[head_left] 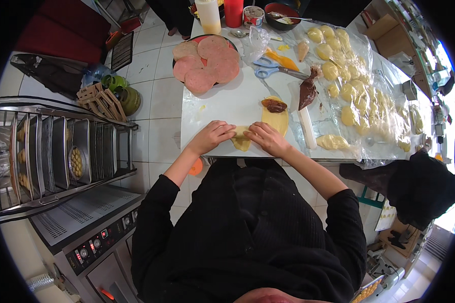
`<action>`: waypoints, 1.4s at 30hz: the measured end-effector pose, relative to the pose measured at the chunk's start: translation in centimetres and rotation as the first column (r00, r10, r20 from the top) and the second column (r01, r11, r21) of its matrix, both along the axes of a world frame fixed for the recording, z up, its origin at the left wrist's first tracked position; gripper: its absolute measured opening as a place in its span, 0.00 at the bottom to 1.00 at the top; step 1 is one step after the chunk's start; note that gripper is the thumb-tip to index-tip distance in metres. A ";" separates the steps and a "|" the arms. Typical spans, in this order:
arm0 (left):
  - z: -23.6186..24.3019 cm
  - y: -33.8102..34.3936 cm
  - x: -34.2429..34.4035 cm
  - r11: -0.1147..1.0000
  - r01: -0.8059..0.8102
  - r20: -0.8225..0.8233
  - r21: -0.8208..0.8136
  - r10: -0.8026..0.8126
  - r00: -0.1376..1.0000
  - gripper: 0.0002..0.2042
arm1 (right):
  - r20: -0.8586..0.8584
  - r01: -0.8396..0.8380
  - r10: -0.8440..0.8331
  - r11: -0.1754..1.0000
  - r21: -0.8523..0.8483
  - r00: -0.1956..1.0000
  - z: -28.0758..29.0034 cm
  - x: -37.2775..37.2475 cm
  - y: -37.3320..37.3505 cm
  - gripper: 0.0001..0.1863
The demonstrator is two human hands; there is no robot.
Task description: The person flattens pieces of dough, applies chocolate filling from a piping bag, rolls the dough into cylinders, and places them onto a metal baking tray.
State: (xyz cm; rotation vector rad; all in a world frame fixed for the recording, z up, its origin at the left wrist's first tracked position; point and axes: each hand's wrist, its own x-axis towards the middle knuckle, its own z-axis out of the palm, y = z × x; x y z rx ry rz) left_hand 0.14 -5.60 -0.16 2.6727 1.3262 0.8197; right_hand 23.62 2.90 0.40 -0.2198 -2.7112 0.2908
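At the table's front edge, my left hand (pixel 212 138) and my right hand (pixel 269 139) grip a partly rolled piece of yellow dough (pixel 242 144), fingers bent over its upper edge. A pointed flap of it hangs down between them. Just beyond my right hand lies a flattened oval of dough (pixel 277 122), its far end folded around a smear of chocolate filling (pixel 275 106). My right hand overlaps the lower part of this oval. To its right are a piping bag of chocolate (pixel 308 92) and a white strip-like tool (pixel 307 127).
Several dough balls (pixel 348 92) sit under clear plastic on the right. Blue-handled scissors (pixel 268 68) lie mid-table. Pink meat slices (pixel 202 81) cover a plate at far left, near a squeeze bottle (pixel 209 17) and a dark bowl (pixel 281 19). A tray rack (pixel 60 151) stands left.
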 end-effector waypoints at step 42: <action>2.0 -0.7 1.7 0.789 -0.096 0.345 -0.606 0.370 0.862 0.20 | -0.117 0.301 -0.482 0.700 -0.648 0.868 2.7 0.8 -0.1 0.16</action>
